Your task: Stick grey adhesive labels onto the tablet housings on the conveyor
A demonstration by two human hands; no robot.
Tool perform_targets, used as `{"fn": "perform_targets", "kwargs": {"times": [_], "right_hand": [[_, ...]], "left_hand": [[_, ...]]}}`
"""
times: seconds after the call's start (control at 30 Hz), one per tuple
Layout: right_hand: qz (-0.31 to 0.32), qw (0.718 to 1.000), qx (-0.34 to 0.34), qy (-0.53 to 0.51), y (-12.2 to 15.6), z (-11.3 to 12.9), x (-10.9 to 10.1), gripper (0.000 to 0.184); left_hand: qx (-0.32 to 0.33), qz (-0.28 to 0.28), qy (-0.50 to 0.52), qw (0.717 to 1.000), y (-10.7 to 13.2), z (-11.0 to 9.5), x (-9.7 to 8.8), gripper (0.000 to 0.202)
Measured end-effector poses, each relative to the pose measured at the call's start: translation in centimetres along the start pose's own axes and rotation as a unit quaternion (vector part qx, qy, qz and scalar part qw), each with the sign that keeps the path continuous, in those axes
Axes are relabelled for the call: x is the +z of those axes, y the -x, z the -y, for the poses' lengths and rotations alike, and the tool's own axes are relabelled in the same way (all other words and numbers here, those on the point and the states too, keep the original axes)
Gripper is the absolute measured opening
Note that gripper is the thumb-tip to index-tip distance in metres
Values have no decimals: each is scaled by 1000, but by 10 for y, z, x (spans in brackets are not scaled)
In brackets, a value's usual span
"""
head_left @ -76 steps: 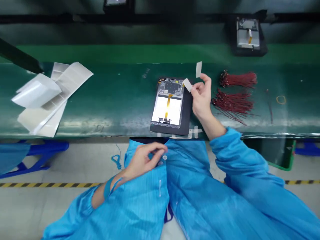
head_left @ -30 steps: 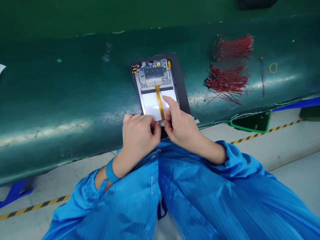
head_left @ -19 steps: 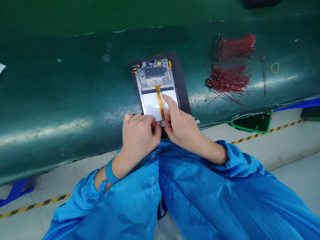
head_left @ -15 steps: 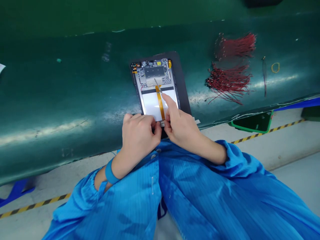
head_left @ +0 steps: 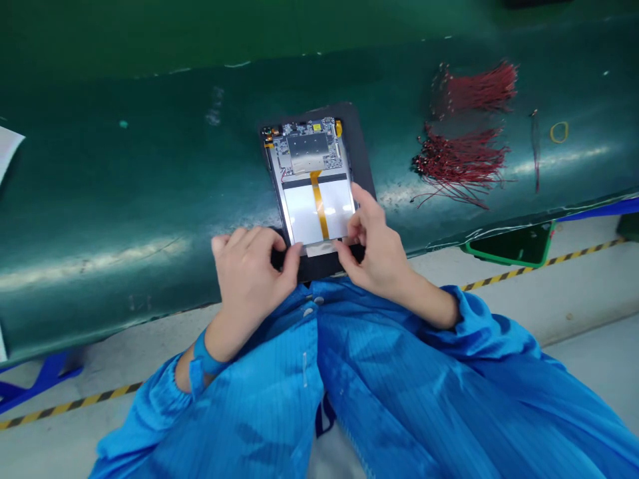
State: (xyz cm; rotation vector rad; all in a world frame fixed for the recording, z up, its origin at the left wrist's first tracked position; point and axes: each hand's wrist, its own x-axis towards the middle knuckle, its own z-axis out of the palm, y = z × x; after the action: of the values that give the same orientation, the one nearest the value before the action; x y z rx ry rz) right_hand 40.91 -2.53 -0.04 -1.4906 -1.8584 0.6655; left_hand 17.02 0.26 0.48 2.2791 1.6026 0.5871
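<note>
An opened tablet (head_left: pixel 314 179), with its circuit board, silver battery and orange ribbon cable showing, lies on a black mat (head_left: pixel 363 159) on the green belt (head_left: pixel 150 179). My left hand (head_left: pixel 247 273) curls over the mat's lower left corner, its thumb pressing toward the tablet's bottom edge. My right hand (head_left: pixel 379 246) pinches the tablet's lower right corner, fingers along its side and thumb at the bottom. A pale strip of tape (head_left: pixel 319 249) lies along the bottom edge between my two thumbs.
Two bundles of red wires (head_left: pixel 464 159) lie on the belt right of the mat, with a yellow ring (head_left: pixel 559 132) beyond them. A white sheet (head_left: pixel 7 150) shows at the left edge. A green-rimmed bin (head_left: pixel 509 243) sits below the belt.
My right index finger has left the orange ribbon and the hand has drawn back to the tablet's lower right corner. My left hand has slid left, uncovering the tape strip.
</note>
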Motion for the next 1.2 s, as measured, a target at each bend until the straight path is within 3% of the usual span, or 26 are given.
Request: {"fn": "perform_targets", "kwargs": {"times": [0.1, 0.17, 0.27, 0.5, 0.6, 0.77, 0.83, 0.93, 1.0, 1.1, 1.2], "right_hand": [[-47, 996, -67, -19, 9, -10, -3, 92], [-47, 990, -129, -11, 13, -14, -1, 98], [-7, 982, -187, 34, 16, -17, 4, 101], [-27, 973, -196, 123, 24, -30, -9, 97], [3, 975, -186, 120, 25, -28, -8, 92], [24, 963, -236, 127, 28, -31, -11, 96], [-6, 970, -212, 114, 32, -47, -26, 93], [-118, 982, -100, 111, 32, -81, -59, 81], [-148, 981, -50, 119, 25, -105, -78, 76], [-85, 986, -54, 132, 8, -129, -91, 74], [-23, 986, -73, 147, -9, -137, -89, 73]], "left_hand": [[49, -73, 46, 995, 14, 18, -1, 7], [128, -76, 61, 987, 21, 23, 4, 28], [218, -23, 58, 974, 24, 23, 14, 52], [164, -19, 63, 984, 22, 18, 16, 41], [189, -22, 49, 981, 21, 13, 18, 40], [257, -1, -6, 966, 24, 16, 19, 54], [284, 13, -36, 958, 26, 21, 16, 60], [354, 41, -44, 933, 24, 26, 17, 62], [388, 61, -49, 918, 21, 25, 20, 59], [393, 59, -69, 915, 17, 17, 21, 53], [384, 37, -80, 919, 13, 5, 18, 48]]}}
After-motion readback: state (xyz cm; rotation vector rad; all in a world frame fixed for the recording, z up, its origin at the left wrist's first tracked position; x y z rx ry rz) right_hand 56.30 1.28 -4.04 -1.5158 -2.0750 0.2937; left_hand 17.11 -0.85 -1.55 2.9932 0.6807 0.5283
